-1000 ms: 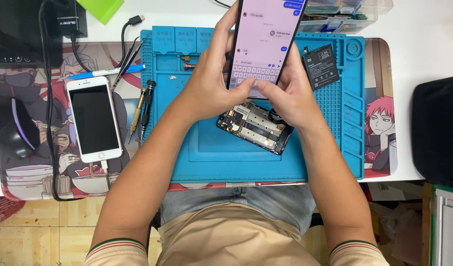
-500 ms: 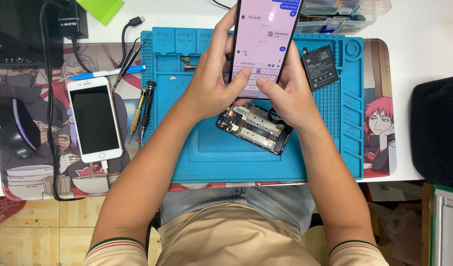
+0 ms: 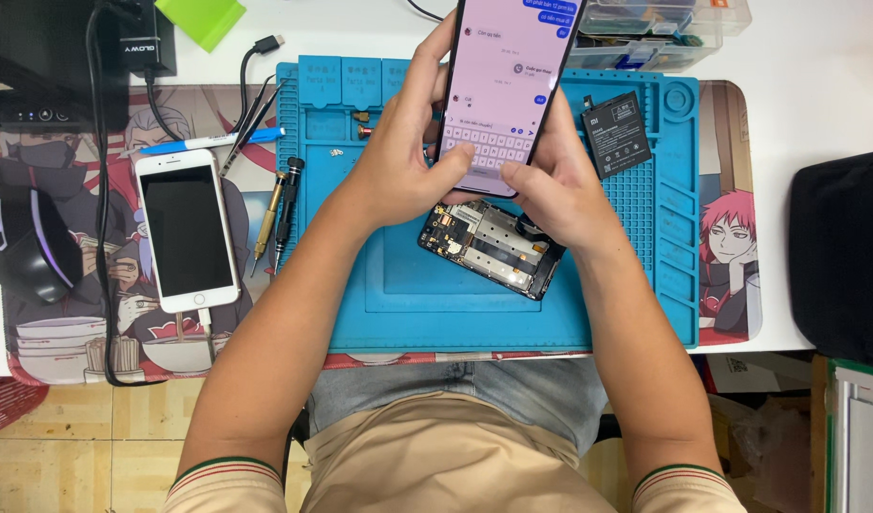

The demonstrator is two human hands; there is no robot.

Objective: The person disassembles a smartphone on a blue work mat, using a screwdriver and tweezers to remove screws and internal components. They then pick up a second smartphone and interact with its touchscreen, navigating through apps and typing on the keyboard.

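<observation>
Both my hands hold one lit smartphone (image 3: 508, 81) above the blue repair mat (image 3: 408, 294). Its screen shows a chat and a keyboard. My left hand (image 3: 403, 161) grips its left edge, the thumb resting on the keyboard. My right hand (image 3: 555, 185) cups its lower right side, the thumb at the bottom edge. Under my hands an opened phone (image 3: 489, 247) lies on the mat with its circuit boards exposed. A black battery (image 3: 615, 133) lies on the mat to the right of the held phone.
A white phone (image 3: 187, 230) with a dark screen lies on the printed desk mat at the left, cable attached. Screwdrivers (image 3: 275, 214), tweezers and a blue pen (image 3: 204, 142) lie beside it. A black mouse (image 3: 28, 252) is far left, a clear parts box (image 3: 645, 28) at the top, a black pouch (image 3: 845, 252) at the right.
My left thumb has moved across the keyboard. The held phone and both hands stay almost in place.
</observation>
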